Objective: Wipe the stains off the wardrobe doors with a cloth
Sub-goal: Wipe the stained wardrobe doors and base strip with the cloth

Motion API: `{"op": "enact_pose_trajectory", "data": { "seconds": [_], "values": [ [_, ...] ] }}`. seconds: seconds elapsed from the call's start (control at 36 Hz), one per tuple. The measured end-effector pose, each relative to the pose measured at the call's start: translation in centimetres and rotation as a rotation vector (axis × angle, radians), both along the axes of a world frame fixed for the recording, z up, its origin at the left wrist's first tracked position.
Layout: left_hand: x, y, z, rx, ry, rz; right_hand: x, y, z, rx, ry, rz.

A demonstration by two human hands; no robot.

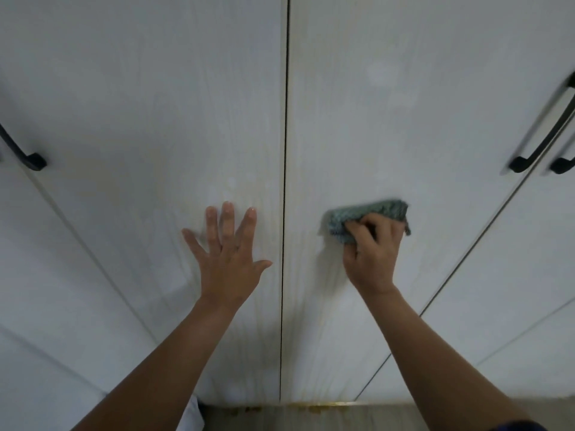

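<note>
Two white wood-grain wardrobe doors fill the view, the left door point(155, 119) and the right door point(404, 119), split by a dark vertical gap. My left hand point(228, 253) presses flat on the left door, fingers spread, just left of the gap. My right hand point(371, 250) grips a folded grey-green cloth point(367, 214) against the right door at about the same height. Faint yellowish streaks run down both doors toward their lower edges.
A black bar handle point(25, 154) sits at the far left and a pair of black handles point(547, 144) at the far right. Neighbouring doors flank both sides. The floor strip point(311, 415) below shows yellow-brown marks along the wardrobe's base.
</note>
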State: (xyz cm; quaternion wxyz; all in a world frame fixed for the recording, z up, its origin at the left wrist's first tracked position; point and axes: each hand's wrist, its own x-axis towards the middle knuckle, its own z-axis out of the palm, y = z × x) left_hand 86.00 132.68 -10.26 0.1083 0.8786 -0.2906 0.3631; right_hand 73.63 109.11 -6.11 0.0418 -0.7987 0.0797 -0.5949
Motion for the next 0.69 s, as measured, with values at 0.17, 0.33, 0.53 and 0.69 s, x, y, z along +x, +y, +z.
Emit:
{"op": "enact_pose_trajectory", "data": {
  "seconds": [0.17, 0.33, 0.53, 0.69],
  "values": [
    [0.0, 0.0, -0.1, 0.007, -0.007, 0.013, -1.2, -1.0, 1.0, -0.042, 0.029, 0.039],
    [-0.1, 0.0, 0.0, 0.013, -0.022, 0.020, -1.4, -3.6, 11.2, -0.070, -0.254, -0.014],
    [0.0, -0.1, 0.0, 0.008, -0.016, 0.022, -1.5, -4.6, 5.5, -0.027, -0.180, -0.099],
    [0.0, -0.1, -0.1, 0.005, -0.015, 0.013, -3.1, -3.5, -4.1, 0.089, 0.077, -0.121]
  ]
}}
